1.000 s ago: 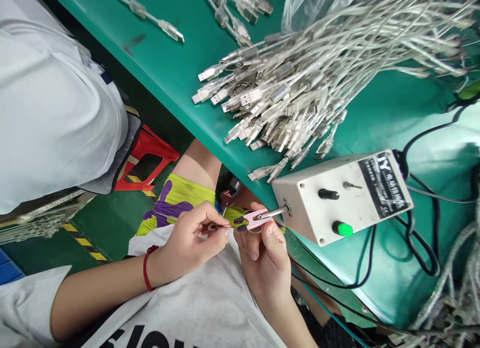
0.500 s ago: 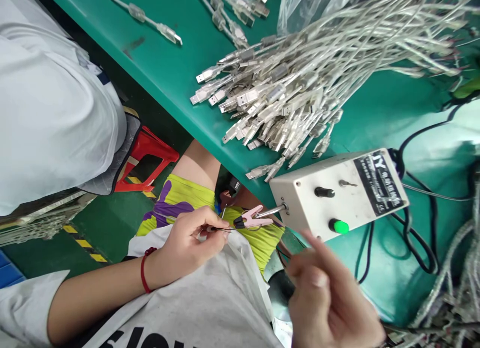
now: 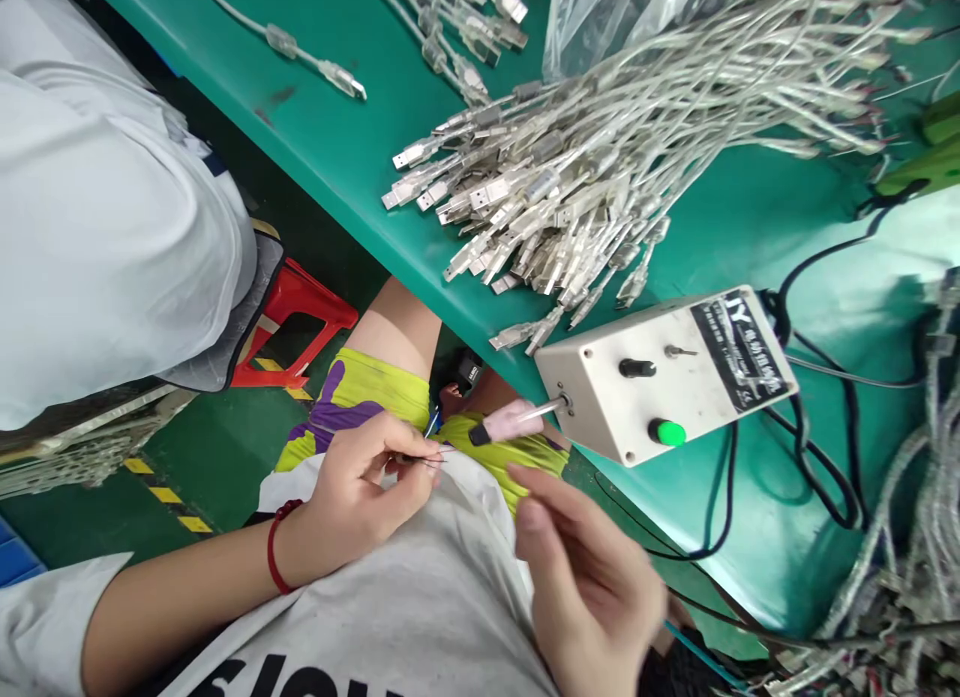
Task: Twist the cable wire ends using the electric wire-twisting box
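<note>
My left hand (image 3: 360,492) is pinched shut on thin wire ends (image 3: 426,459) held just left of a pink clip (image 3: 508,423). That clip sits on a metal shaft sticking out of a white control box (image 3: 660,372) with a black knob and a green button. My right hand (image 3: 592,577) hovers below the clip, fingers loosely spread, holding nothing. A big heap of clear USB cables (image 3: 570,187) lies on the green table (image 3: 352,147) above the box.
A person in white (image 3: 105,227) sits at the left beside a red stool (image 3: 296,312). Black cords (image 3: 825,457) trail right of the box. More cable bundles (image 3: 900,567) lie at the lower right, and a plastic bag (image 3: 600,17) at the top.
My right hand let go of the pink clip, swung down and right, then came back toward it. The clip now looks blurred on its shaft. My left hand kept its pinch on the wires.
</note>
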`<state>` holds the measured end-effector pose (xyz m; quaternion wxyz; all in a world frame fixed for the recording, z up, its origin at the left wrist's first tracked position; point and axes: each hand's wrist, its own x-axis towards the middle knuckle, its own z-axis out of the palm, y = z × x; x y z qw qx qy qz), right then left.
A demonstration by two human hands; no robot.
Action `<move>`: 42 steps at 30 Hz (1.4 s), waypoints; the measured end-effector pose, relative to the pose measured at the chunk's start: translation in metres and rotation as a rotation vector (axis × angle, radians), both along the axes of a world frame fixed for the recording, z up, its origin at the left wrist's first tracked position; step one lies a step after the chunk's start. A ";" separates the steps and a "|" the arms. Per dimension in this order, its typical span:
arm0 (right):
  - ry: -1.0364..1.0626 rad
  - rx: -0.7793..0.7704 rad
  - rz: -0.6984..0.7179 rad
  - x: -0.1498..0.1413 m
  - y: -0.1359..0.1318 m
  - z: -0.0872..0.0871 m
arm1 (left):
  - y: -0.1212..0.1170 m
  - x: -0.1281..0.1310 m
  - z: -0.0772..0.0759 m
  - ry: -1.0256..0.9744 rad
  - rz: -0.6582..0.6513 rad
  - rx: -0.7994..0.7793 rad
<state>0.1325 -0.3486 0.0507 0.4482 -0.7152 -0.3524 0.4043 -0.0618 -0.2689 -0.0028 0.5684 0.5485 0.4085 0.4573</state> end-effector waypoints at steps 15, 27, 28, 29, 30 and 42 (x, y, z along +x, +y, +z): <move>0.644 -0.089 0.029 -0.022 0.021 -0.032 | -0.002 -0.004 0.002 0.098 -0.181 0.286; 0.670 -0.059 -0.167 -0.027 0.043 -0.036 | 0.001 -0.005 -0.003 0.064 -0.129 0.136; 0.697 -0.043 -0.205 -0.026 0.046 -0.038 | 0.001 -0.005 -0.003 0.063 -0.116 0.107; 0.737 -0.030 -0.228 -0.025 0.049 -0.040 | 0.001 -0.004 -0.004 0.065 -0.105 0.080; 0.783 -0.019 -0.237 -0.024 0.051 -0.042 | 0.002 -0.003 -0.004 0.067 -0.096 0.055; 0.881 0.009 -0.249 -0.019 0.060 -0.053 | 0.009 0.008 -0.013 0.087 -0.086 -0.054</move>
